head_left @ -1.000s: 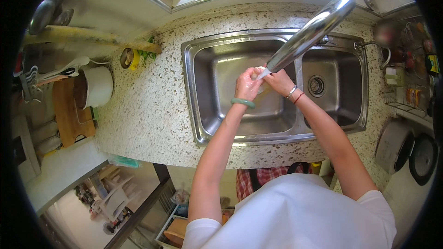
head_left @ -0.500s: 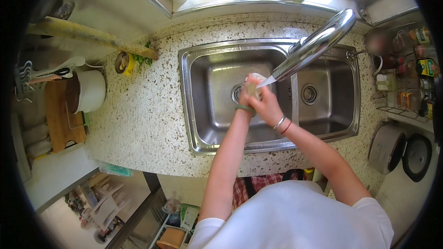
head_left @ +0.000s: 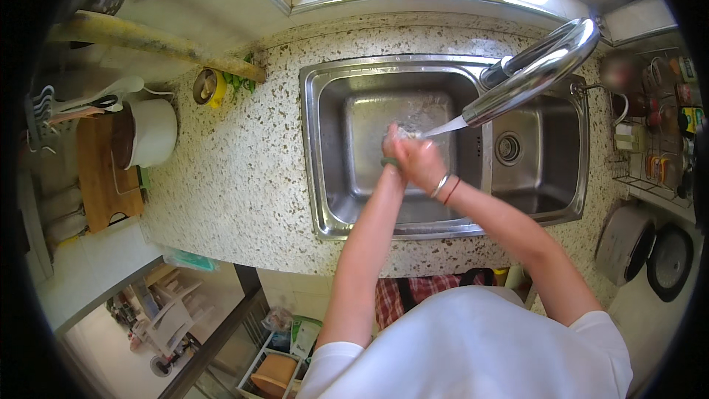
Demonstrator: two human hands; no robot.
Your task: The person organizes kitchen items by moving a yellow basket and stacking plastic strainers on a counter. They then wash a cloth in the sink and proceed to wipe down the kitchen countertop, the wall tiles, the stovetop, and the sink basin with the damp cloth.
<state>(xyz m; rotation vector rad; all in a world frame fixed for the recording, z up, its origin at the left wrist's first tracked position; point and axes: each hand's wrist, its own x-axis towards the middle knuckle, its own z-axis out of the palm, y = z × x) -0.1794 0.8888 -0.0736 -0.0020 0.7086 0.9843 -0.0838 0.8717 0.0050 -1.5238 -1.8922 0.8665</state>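
Observation:
Under the running faucet [head_left: 528, 77], my two hands are pressed together over the larger left basin of the steel sink [head_left: 354, 210]. My right hand [head_left: 422, 162] lies across my left hand [head_left: 391, 142] and covers much of it. Both are blurred by motion, and their fingers cannot be made out. White water splashes around the fingertips, and I cannot tell whether anything small is between the palms. A green band [head_left: 391, 162] circles my left wrist. On my right wrist are a silver bangle [head_left: 440, 185] and a thin red cord.
The speckled counter [head_left: 229, 177] surrounds the sink. To the left are a yellow can [head_left: 210, 89], a white pot [head_left: 153, 133] and a wooden cutting board [head_left: 107, 170]. A wire rack of bottles [head_left: 657, 125] and a dark lidded cooker [head_left: 626, 244] stand right.
The view has shifted, so the sink sits slightly farther right. My right hand now covers more of my left, hiding the pale patch seen between them. Water keeps running over them.

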